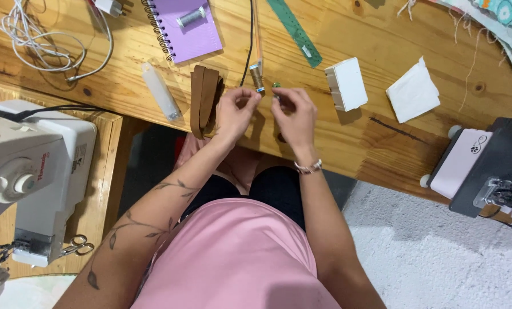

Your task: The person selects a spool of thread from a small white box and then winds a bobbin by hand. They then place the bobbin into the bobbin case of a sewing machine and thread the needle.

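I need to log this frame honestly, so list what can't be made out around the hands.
Head view only:
- Whatever the left hand and right hand pinch: too small, hidden by fingers.
- Thread between the hands and the brown spool: too fine to see.
- Green item: mostly behind the right hand.
- Sewing machine: cut off by the left edge.

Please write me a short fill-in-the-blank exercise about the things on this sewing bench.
1. The spiral notebook has a ____ cover.
2. On that notebook lies a grey spool of ____.
3. The folded brown strap lies just beside the ____ hand.
4. The small scissors lie next to the white sewing ____.

Missing words: purple; thread; left; machine
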